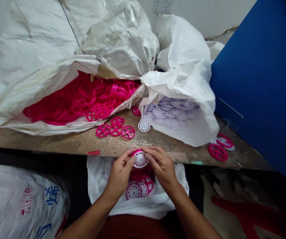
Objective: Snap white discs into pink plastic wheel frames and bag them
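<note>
Between my two hands is a round white plastic disc [141,159] with a ring of dark slots, and a pink rim shows along its upper edge. My left hand [122,167] pinches it from the left, thumb on the white face. From the right, my right hand [161,166] grips the same disc with thumb and fingers. Below them a white sack [100,192] lies open at my lap, with several joined pink-and-white discs [134,191] inside. Loose pink spoked rings [128,132] lie on the bench just beyond my hands, near a few loose white discs [144,125].
A large white sack [45,79] spills pink rings [83,96] at the left. Another sack [182,83] to the right holds white discs [170,113]. More rings [217,152] lie at the bench's right, beside a blue panel [262,83]. The wooden bench edge [65,146] runs before me.
</note>
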`<act>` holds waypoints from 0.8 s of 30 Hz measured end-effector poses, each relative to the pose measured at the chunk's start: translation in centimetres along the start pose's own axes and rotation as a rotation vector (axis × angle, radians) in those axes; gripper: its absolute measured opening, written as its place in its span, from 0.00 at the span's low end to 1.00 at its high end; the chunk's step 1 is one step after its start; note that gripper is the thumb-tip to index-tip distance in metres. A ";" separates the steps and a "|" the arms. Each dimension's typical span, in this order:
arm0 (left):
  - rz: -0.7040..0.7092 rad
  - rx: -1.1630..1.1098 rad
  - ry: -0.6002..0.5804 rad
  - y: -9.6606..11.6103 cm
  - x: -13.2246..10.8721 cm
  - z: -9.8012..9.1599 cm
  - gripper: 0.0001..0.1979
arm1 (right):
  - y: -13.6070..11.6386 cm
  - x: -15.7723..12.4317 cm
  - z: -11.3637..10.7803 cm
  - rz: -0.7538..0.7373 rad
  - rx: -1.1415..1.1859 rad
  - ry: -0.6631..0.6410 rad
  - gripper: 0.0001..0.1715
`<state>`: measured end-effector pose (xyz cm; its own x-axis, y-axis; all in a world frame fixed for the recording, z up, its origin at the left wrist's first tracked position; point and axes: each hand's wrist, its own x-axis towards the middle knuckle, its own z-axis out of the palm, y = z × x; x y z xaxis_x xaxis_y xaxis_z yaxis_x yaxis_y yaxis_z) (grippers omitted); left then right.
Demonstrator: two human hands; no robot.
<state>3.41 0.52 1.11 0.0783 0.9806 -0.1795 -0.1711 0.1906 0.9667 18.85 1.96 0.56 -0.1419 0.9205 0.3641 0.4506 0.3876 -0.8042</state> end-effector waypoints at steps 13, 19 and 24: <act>-0.114 -0.047 -0.146 0.5 -0.8 0.0 0.20 | -0.6 0.0 -0.8 0.404 0.495 -0.150 0.13; -0.082 0.000 -0.035 0.5 -1.7 0.2 0.16 | -0.8 -1.7 -0.7 0.344 0.415 -0.218 0.12; -0.074 0.183 -0.254 1.0 -2.2 -1.3 0.15 | -1.1 -1.1 -2.2 0.293 0.343 -0.395 0.15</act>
<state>1.83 -1.42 2.20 0.3306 0.9174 -0.2214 0.0222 0.2269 0.9737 20.46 0.42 2.13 -0.4015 0.9147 -0.0455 0.2198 0.0480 -0.9744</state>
